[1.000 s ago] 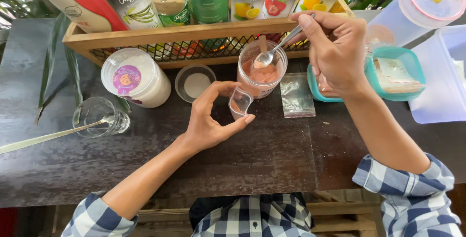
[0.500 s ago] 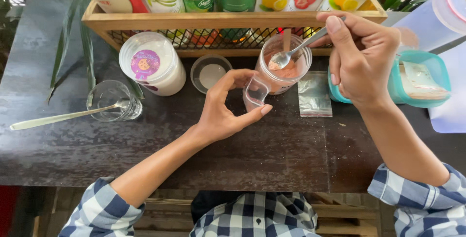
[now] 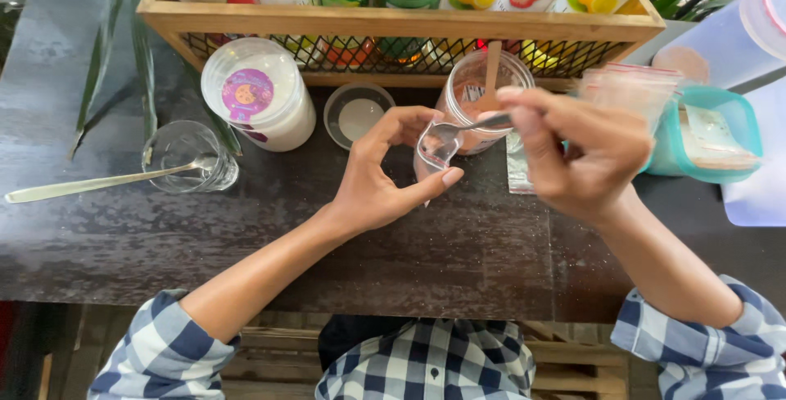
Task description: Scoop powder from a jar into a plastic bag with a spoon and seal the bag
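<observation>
Nearest the camera, two forearms in rolled checked sleeves are stretched over a dark wooden table [image 3: 246,244]. The left hand [image 3: 377,183] is curled around a small clear measuring cup [image 3: 434,150], which is pinched between thumb and forefinger and held tilted just above the table; the other fingers are spread loosely. The right hand [image 3: 585,158] is closed around the handle of a metal spoon [image 3: 458,131], whose bowl is placed at the mouth of the cup.

Judging from this, the scooping appears to be partly done: the spoon is already at the cup, and pinkish powder is seen in the open clear jar [image 3: 483,93] just behind it. How much lies in the cup cannot be told, and the jar is not yet closed.

Counted from near to far: one measuring cup, one spoon in hand, one small foil sachet [image 3: 518,167] lying flat beside the jar. To the left, one empty glass [image 3: 184,154] is seen with a second, long spoon [image 3: 90,185] resting in it. Behind, one white lidded tub [image 3: 258,93] and one loose round lid [image 3: 358,113] are set. To the right, one teal container [image 3: 708,134] is found, with what seem to be clear bags beside it. Farthest off, one wooden crate [image 3: 393,23] is filled with about seven bottles and cartons, cut off by the frame.
</observation>
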